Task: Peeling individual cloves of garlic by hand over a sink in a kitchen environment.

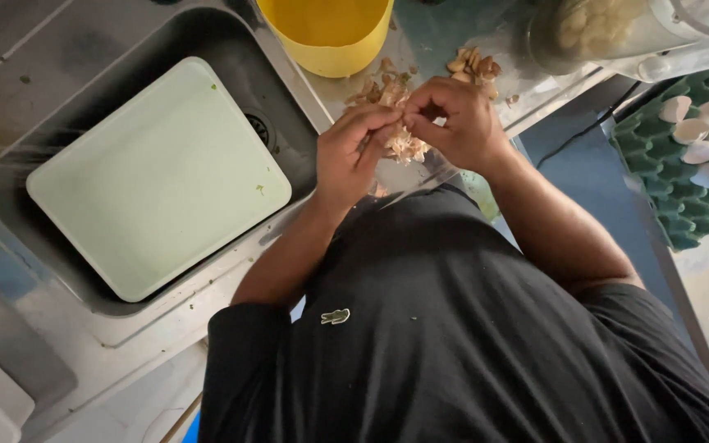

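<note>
Both hands, left (pixel 353 156) and right (pixel 459 123), pinch a papery garlic bulb (pixel 406 146); its axis unclear.

The fingertips of both hands (pixel 408 135) press together at upper centre, hiding most of the pale papery thing (pixel 408 148) pinched between them; it is perhaps a garlic skin, too small to tell. The yellow bucket (pixel 330 37) is cut off by the top edge. The clear container (pixel 601 29) at upper right is blurred. The green egg tray (pixel 683 164) runs off the right edge.
</note>
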